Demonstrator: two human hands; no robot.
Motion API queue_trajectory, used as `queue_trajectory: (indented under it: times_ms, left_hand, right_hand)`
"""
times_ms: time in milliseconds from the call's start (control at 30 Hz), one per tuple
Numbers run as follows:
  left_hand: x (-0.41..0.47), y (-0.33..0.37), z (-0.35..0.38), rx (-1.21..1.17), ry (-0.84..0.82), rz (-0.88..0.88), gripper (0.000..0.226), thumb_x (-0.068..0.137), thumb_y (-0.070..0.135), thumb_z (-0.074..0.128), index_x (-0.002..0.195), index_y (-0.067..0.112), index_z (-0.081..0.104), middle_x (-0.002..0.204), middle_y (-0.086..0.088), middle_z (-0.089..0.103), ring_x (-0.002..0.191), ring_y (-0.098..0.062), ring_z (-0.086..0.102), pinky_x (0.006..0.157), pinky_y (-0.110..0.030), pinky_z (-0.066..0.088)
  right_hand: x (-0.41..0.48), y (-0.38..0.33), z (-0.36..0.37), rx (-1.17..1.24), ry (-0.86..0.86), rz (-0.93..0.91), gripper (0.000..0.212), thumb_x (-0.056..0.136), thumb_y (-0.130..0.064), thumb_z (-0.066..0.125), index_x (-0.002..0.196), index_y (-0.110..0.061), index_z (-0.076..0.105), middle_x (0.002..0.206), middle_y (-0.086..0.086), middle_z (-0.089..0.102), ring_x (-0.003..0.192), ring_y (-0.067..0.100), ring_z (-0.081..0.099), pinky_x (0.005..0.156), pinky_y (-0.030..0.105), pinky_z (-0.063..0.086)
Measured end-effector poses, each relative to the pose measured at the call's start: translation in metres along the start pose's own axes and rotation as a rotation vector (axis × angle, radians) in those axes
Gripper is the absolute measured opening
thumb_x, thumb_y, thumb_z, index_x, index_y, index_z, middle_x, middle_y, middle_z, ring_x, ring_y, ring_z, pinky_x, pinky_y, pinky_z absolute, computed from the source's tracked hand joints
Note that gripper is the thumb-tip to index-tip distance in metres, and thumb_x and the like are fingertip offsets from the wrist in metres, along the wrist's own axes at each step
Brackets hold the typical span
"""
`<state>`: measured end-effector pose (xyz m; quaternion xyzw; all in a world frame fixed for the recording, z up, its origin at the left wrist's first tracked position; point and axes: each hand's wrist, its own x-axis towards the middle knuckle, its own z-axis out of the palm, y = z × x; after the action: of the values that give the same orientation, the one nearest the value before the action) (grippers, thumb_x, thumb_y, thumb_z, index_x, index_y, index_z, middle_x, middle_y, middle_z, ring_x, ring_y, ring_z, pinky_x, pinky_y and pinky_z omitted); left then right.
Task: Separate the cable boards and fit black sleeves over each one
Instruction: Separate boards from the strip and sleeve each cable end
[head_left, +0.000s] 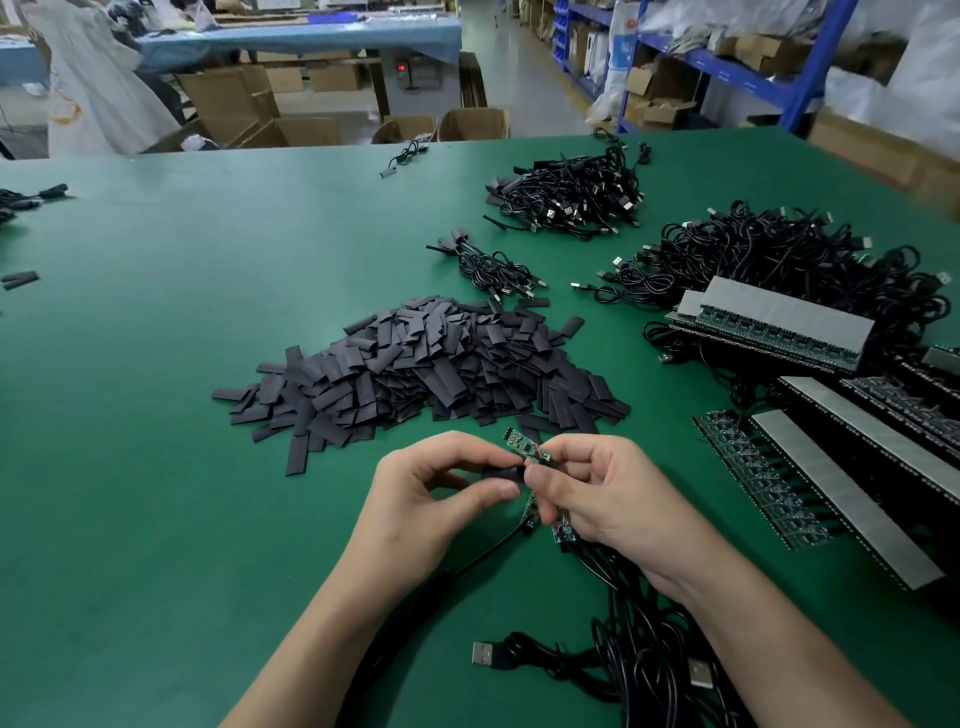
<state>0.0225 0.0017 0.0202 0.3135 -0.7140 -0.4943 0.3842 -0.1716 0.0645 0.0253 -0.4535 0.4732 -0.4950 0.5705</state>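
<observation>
Held: cable board (522, 445), black sleeve (501, 474).
The black sleeve is pinched by left hand (441, 491), cable board gripped by right hand (597, 493); sleeve pile (415, 364) heaped farther off.

A green-topped worktable (156, 364) fills the lower view. Just beyond its far edge stand open cardboard cartons (472, 124), and behind them a long table under a light blue cover (311, 36), with more folded boxes (306, 130) stacked beneath it. Under that table sits a small box with a red lit display (401, 70), perhaps a meter. Past the worktable's far right corner, blue steel shelving (727, 67) holds cartons and white plastic bags (613, 67). A pale grey floor aisle (509, 67) runs away beside the shelving. Beyond the worktable's far left corner stands a person in a pale coat (93, 78). The light is even
</observation>
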Motion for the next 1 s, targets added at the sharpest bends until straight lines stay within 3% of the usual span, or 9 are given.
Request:
queue_trajectory:
  times_ms: [133,233,300,400,500,633,767,1000]
  left_hand:
    - [0.0002,-0.0019,-0.0009,0.089,0.015,0.071,0.016,0.080,0.030,0.083,0.095,0.029,0.079,0.097,0.008,0.077,0.094,-0.017,0.072,0.078,-0.026,0.053]
    - [0.0011,-0.0041,-0.0022,0.198,0.036,0.130,0.014,0.082,0.025,0.082,0.096,0.027,0.080,0.095,0.013,0.076,0.093,-0.014,0.071,0.074,-0.021,0.051]
    - [0.0025,-0.0055,-0.0039,0.265,0.084,0.145,0.012,0.082,0.025,0.083,0.094,0.026,0.081,0.094,0.016,0.075,0.092,-0.013,0.071,0.073,-0.023,0.052]
    - [0.0040,-0.0065,-0.0075,0.322,0.148,0.163,0.012,0.080,0.028,0.080,0.092,0.026,0.081,0.094,0.019,0.074,0.091,-0.009,0.070,0.073,-0.020,0.051]
    - [0.0037,-0.0069,-0.0092,0.331,0.146,0.182,0.013,0.080,0.029,0.079,0.092,0.024,0.081,0.093,0.018,0.074,0.091,-0.009,0.070,0.074,-0.020,0.051]
    - [0.0018,-0.0069,-0.0076,0.370,0.095,0.191,0.015,0.081,0.027,0.082,0.096,0.029,0.081,0.095,0.018,0.073,0.094,-0.008,0.070,0.075,-0.021,0.052]
    - [0.0028,-0.0067,-0.0064,0.344,0.110,0.191,0.013,0.081,0.026,0.082,0.094,0.026,0.081,0.094,0.018,0.074,0.093,-0.010,0.070,0.075,-0.021,0.051]
    - [0.0029,-0.0065,-0.0079,0.311,0.133,0.179,0.014,0.081,0.024,0.082,0.094,0.024,0.080,0.095,0.016,0.075,0.093,-0.012,0.070,0.075,-0.022,0.052]
  right_hand:
    - [-0.0006,0.0003,-0.0005,-0.035,0.019,0.024,0.007,0.093,-0.025,0.073,0.088,-0.024,0.078,0.063,0.004,0.064,0.039,0.004,0.023,0.038,0.012,0.020]
    - [-0.0013,0.0026,-0.0002,-0.174,0.066,-0.004,0.014,0.099,-0.021,0.069,0.088,-0.025,0.077,0.060,-0.003,0.061,0.043,0.003,0.037,0.044,0.012,0.031]
    - [-0.0017,0.0030,0.0004,-0.300,0.105,-0.053,0.015,0.100,-0.038,0.066,0.095,-0.027,0.074,0.059,-0.009,0.055,0.054,0.006,0.045,0.057,0.019,0.039]
    - [-0.0033,0.0028,0.0007,-0.391,0.136,-0.090,0.041,0.093,-0.065,0.050,0.092,-0.030,0.073,0.056,-0.008,0.044,0.056,0.012,0.041,0.060,0.030,0.038]
    - [-0.0043,0.0019,0.0010,-0.506,0.140,-0.118,0.037,0.093,-0.058,0.050,0.084,-0.029,0.071,0.055,-0.006,0.039,0.053,0.012,0.035,0.055,0.034,0.030]
    - [-0.0057,0.0026,0.0025,-0.634,0.128,-0.131,0.027,0.099,-0.044,0.057,0.081,-0.029,0.071,0.061,0.009,0.053,0.053,0.008,0.037,0.053,0.029,0.029]
    - [-0.0058,0.0007,0.0001,-0.563,0.177,-0.134,0.029,0.100,-0.039,0.058,0.078,-0.025,0.070,0.053,-0.008,0.037,0.048,0.007,0.031,0.048,0.026,0.024]
    - [-0.0059,0.0004,-0.0016,-0.554,0.190,-0.114,0.030,0.103,-0.037,0.058,0.078,-0.025,0.071,0.054,-0.007,0.034,0.048,0.009,0.028,0.049,0.030,0.022]
